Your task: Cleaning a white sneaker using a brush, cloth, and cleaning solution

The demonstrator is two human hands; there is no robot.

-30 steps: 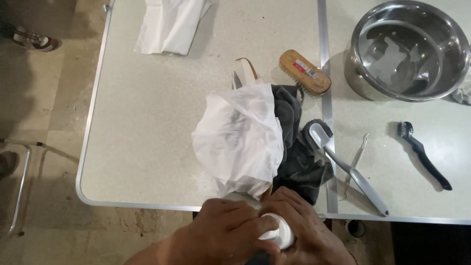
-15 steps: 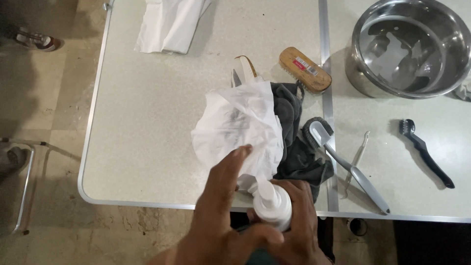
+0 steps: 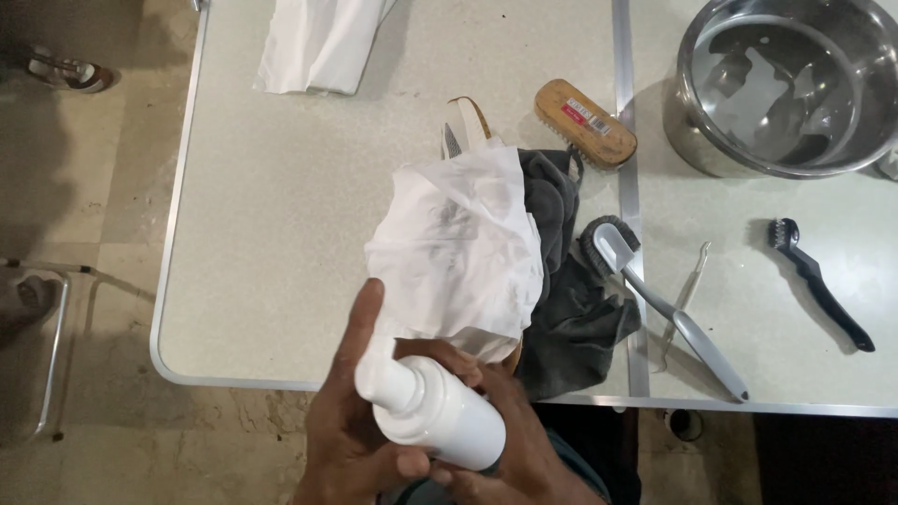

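From the head camera we look down on a pale folding table, where both hands meet at its near edge around a white pump bottle. The left hand wraps the bottle from the left, its index finger stretched up beside the pump head; the right hand closes on the bottle's body from below and the right. The bottle lies tilted, its pump pointing up and left, just off the table's near edge.

Just beyond the bottle, a crumpled white cloth lies over what appears to be a shoe, of which we see only a tan-edged end poking out on the far side. A dark grey rag lies bunched against the cloth's right side. A grey long-handled brush rests across the table's centre seam, a wooden brush lies farther back beside that seam, and a thin metal pick sits to the right. A black brush lies near the right edge, a steel bowl fills the far right corner, and a folded white cloth lies at the far edge.
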